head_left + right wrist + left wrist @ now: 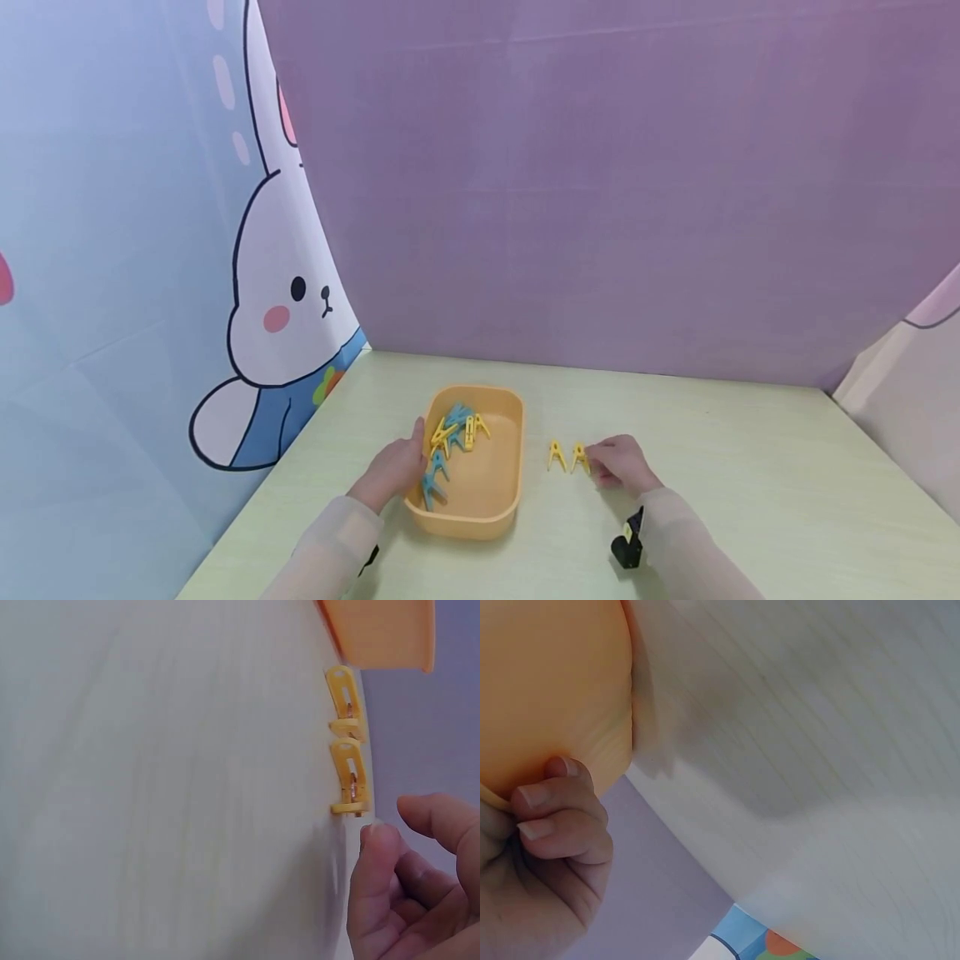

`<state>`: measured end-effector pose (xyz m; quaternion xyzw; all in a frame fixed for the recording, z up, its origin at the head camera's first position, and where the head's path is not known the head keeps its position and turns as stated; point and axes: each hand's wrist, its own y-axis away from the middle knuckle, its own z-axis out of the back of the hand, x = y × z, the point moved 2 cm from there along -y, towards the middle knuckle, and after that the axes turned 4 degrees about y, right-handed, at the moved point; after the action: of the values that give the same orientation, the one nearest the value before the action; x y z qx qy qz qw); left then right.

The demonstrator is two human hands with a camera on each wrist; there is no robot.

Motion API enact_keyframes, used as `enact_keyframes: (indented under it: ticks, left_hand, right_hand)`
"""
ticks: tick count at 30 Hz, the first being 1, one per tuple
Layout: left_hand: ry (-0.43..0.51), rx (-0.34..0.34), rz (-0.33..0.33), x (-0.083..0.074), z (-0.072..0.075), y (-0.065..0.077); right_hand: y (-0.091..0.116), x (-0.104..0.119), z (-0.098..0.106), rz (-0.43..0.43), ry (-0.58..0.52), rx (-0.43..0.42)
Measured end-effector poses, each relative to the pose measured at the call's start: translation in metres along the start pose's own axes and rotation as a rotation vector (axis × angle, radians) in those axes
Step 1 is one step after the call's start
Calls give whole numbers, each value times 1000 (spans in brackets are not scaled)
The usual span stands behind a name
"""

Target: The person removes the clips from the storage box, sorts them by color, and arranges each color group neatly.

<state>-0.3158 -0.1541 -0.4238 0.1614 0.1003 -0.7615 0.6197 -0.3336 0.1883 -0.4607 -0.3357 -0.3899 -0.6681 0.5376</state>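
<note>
An orange plastic bin (487, 487) sits on the table with yellow clothespins (469, 433) and blue clothespins (439, 463) heaped along its left side. My left hand (397, 467) grips the bin's left rim, its thumb over the edge and its curled fingers (562, 832) against the outer wall. To the right of the bin, two yellow clothespins (556, 456) stand side by side on the tabletop. Right beside the nearer one (349, 776) is my right hand (621, 463). Its thumb and forefinger are apart, with nothing between them in the right wrist view.
The pale wooden table (750, 467) extends to the right. A purple curtain (600, 183) hangs along its back edge, and a blue rabbit-print cloth (112, 317) along the left. A black strap piece (628, 542) shows at the right wrist.
</note>
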Motion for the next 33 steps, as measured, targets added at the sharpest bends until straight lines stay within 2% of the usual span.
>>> enact_keyframes:
  ticks: [10, 24, 33]
  left_hand:
    - [-7, -1, -4, 1, 0, 0]
    - [-21, -19, -16, -1, 0, -1]
    - [-12, 0, 11, -3, 0, 1]
  right_hand:
    - [-1, 21, 1, 34, 13, -13]
    - [-1, 43, 1, 73, -32, 13]
    - [0, 50, -2, 90, -37, 21]
